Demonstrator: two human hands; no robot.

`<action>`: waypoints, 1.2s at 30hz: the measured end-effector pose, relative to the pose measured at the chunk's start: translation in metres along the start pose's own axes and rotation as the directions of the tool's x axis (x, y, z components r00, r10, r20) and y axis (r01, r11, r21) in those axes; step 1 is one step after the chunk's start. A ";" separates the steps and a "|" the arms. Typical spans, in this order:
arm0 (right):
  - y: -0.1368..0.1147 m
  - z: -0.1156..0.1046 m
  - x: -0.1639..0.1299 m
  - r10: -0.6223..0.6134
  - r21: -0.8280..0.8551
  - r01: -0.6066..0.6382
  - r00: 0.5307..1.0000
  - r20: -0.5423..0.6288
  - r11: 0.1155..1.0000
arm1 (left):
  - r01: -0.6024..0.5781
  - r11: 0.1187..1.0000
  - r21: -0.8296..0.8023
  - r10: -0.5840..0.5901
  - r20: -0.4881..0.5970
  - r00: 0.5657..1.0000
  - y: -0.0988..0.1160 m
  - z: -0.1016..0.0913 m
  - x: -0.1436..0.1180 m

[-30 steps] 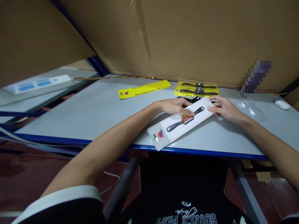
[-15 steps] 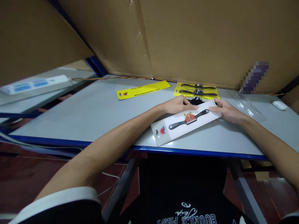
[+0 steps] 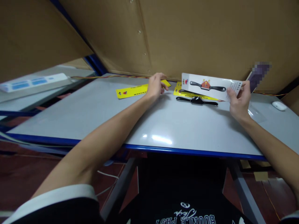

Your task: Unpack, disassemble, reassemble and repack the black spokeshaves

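Observation:
My right hand [image 3: 240, 99] pinches the right end of a white packaging card [image 3: 206, 96] printed with a spokeshave picture, held raised over the back of the table. Below it a black spokeshave [image 3: 196, 100] lies on the tabletop. Behind the white card, and partly hidden by it, is a yellow card [image 3: 177, 90] with another dark tool on it. My left hand [image 3: 155, 85] is over the right part of a second yellow card [image 3: 132, 92], fingers loosely bent and apart, nothing visible in them.
A clear plastic package [image 3: 257, 113] lies beyond my right wrist, with a white mouse [image 3: 279, 105] farther right. A cardboard wall [image 3: 187, 37] stands behind the table [image 3: 93, 115]. On the left is a white and blue box [image 3: 35, 82].
My right hand has lifted the white card up and away from the table front. My left hand has let go of it and moved left to the yellow card. The black spokeshave is now uncovered.

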State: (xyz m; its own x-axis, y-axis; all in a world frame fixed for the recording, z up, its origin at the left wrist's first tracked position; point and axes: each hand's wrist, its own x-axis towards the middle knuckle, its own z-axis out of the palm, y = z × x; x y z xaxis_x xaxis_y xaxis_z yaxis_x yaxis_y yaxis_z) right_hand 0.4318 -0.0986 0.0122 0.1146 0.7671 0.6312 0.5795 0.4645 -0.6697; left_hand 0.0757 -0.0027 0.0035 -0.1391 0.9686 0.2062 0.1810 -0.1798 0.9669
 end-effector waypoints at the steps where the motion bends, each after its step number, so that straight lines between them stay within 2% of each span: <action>1: -0.001 -0.001 -0.002 0.010 -0.084 -0.012 1.000 -0.029 0.996 | -0.015 0.999 0.049 0.010 0.089 0.996 -0.002 0.005 -0.003; 3: -0.006 -0.003 -0.005 0.028 -0.243 -0.035 0.999 -0.033 0.969 | -0.069 0.988 0.138 0.036 0.231 0.972 -0.005 0.014 -0.010; 5: -0.010 -0.005 -0.007 0.019 -0.329 -0.008 0.999 0.032 0.944 | -0.134 0.971 0.198 0.069 0.305 0.950 -0.007 0.021 -0.015; 9: -0.006 -0.007 -0.001 -0.079 -0.363 0.149 0.976 0.201 0.920 | -0.244 0.938 0.248 0.140 0.373 0.917 -0.010 0.024 -0.020; 13: 0.008 -0.005 0.009 -0.196 -0.320 0.330 0.901 0.387 0.888 | -0.294 0.920 0.258 0.175 0.402 0.899 -0.014 0.022 -0.019; 15: 0.012 -0.004 0.010 -0.217 -0.314 0.375 0.872 0.439 0.872 | -0.309 0.909 0.280 0.181 0.403 0.897 -0.015 0.022 -0.018; 18: 0.010 -0.003 0.009 -0.189 -0.370 0.369 0.878 0.439 0.853 | -0.349 0.885 0.307 0.215 0.395 0.893 -0.014 0.021 -0.019; 22: 0.002 -0.002 0.009 -0.179 -0.511 0.361 0.911 0.371 0.780 | -0.417 0.846 0.332 0.278 0.392 0.877 -0.014 0.019 -0.020; 26: 0.008 0.003 0.012 -0.076 -0.647 0.252 0.955 0.288 0.719 | -0.486 0.758 0.434 0.280 0.456 0.844 -0.020 0.024 -0.014; 29: 0.026 0.007 0.015 0.044 -0.647 0.185 0.946 0.321 0.739 | -0.529 0.664 0.528 0.244 0.517 0.821 -0.022 0.029 -0.012; 32: 0.042 0.006 0.017 0.026 -0.594 0.213 0.930 0.367 0.776 | -0.545 0.602 0.584 0.223 0.533 0.816 -0.018 0.030 -0.014; 36: 0.044 0.000 0.019 -0.027 -0.543 0.226 0.937 0.349 0.809 | -0.478 0.583 0.657 0.177 0.472 0.864 -0.007 0.020 -0.020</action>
State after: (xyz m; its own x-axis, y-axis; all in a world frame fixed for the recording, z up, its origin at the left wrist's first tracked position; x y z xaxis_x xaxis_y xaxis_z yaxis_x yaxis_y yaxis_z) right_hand 0.4594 -0.0633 -0.0057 -0.1901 0.8607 0.4723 0.9328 0.3084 -0.1866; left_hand 0.0962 -0.0172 -0.0108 0.3714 0.8859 0.2780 0.8115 -0.4552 0.3664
